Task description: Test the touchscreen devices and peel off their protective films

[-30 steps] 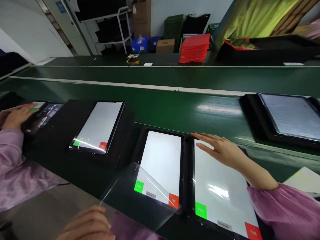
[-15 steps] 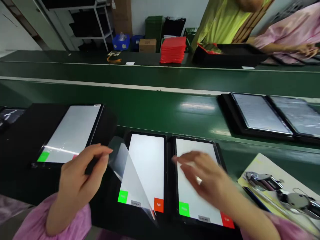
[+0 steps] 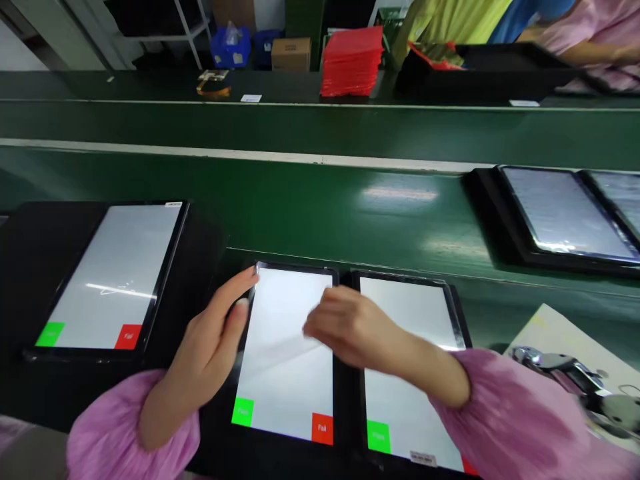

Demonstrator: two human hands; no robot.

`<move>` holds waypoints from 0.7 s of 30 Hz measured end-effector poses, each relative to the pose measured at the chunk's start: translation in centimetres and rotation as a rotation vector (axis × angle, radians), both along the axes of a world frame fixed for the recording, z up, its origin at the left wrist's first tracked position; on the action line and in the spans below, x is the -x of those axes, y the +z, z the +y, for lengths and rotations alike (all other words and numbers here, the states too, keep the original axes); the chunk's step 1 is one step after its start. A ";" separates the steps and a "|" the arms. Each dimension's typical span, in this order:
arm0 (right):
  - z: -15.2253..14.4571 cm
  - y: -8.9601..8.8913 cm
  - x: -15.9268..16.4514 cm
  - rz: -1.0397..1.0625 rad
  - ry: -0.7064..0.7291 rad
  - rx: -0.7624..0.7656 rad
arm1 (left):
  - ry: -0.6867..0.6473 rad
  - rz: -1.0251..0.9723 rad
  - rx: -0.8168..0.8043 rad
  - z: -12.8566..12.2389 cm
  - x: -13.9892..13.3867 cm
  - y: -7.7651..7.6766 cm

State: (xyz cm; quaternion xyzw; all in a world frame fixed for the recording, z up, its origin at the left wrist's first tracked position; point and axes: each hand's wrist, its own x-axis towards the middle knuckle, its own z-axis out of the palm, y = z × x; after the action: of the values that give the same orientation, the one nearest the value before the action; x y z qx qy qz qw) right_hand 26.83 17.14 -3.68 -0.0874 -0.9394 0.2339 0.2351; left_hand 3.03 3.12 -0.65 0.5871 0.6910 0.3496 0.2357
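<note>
A middle tablet (image 3: 285, 393) lies in front of me, its white screen showing a green and a red button. A clear film (image 3: 280, 337) is draped over its screen. My left hand (image 3: 213, 340) pinches the film at the tablet's top left corner. My right hand (image 3: 345, 327) has its fingers curled down on the film's right side, over the screen's middle. A right tablet (image 3: 407, 313) lies flush against the middle one, partly under my right forearm. A left tablet (image 3: 113, 273) rests on a black stand, apart from both hands.
Beyond the tablets runs a green conveyor belt (image 3: 320, 207), carrying dark-screened tablets (image 3: 560, 213) at the right. A metal tool (image 3: 575, 373) lies on a sheet at my right. A red stack (image 3: 353, 60) and a black tray (image 3: 480, 67) sit on the far side, where other people stand.
The film, lifted off the middle tablet by my left hand, now lies down over its screen. My right hand moved left from the right tablet onto the film.
</note>
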 end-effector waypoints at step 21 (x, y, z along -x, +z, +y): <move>4.0 -1.3 0.6 -0.026 -0.623 0.150 | 0.471 -0.155 0.125 -17.1 -2.5 -10.4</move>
State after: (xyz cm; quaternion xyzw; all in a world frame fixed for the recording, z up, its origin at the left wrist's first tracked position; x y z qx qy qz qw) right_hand 26.18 21.12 -4.98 -0.3906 -0.8505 0.2183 0.2765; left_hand 5.55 -14.01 -11.05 0.3656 0.8089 0.3955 0.2358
